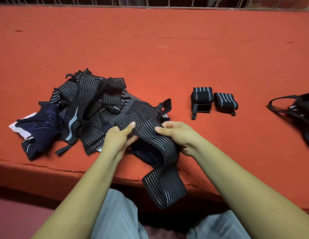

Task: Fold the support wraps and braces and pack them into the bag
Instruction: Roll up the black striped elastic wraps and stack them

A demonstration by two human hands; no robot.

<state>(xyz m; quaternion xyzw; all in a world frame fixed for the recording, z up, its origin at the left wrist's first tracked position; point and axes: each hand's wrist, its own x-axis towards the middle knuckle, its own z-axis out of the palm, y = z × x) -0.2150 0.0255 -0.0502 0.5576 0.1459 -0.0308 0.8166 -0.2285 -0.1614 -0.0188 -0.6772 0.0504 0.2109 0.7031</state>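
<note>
A long black wrap with thin grey stripes point(163, 185) stretches between both hands near the front edge of the red surface, and its loose end hangs over that edge. My left hand point(118, 138) pinches it with the thumb on top. My right hand point(176, 133) grips it from the right side. A tangled pile of black striped wraps and dark blue braces point(77, 109) lies to the left. Two folded wraps point(202, 99) point(225, 101) sit side by side to the right. The black bag point(300, 109) lies at the far right, partly cut off.
The red carpeted surface point(150, 49) stretches far back to a metal grille point(167, 1). Its front edge drops off just below my hands. My grey-trousered knees point(119, 214) are under the hanging wrap.
</note>
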